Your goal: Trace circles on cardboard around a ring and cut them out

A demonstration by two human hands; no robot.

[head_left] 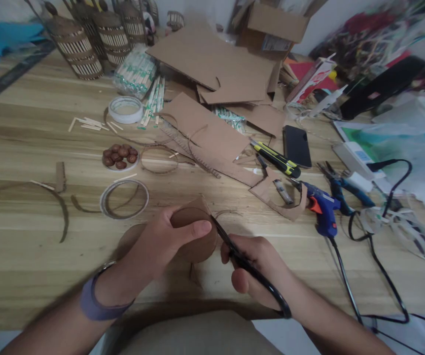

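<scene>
My left hand (168,236) is closed on a piece of brown cardboard (201,246), its thumb lying across the top. A circle outline is drawn on that piece, and its lower edge is rounded. My right hand (260,266) grips black-handled scissors (247,266). Their blades point up and left and meet the cardboard's right edge beside my left thumb. How far the blades are apart cannot be made out. Another brown cardboard piece (129,239) lies partly hidden behind my left wrist. A thin curled offcut (227,213) sits just beyond the blades.
Ahead lie tape rings (124,199), a dish of brown balls (120,157), cardboard sheets (212,128) and wooden sticks (154,101). To the right are a yellow-black utility knife (275,158), phone (297,145), blue glue gun (321,207) with cable, and pliers (345,187). Stick lanterns (75,47) stand back left.
</scene>
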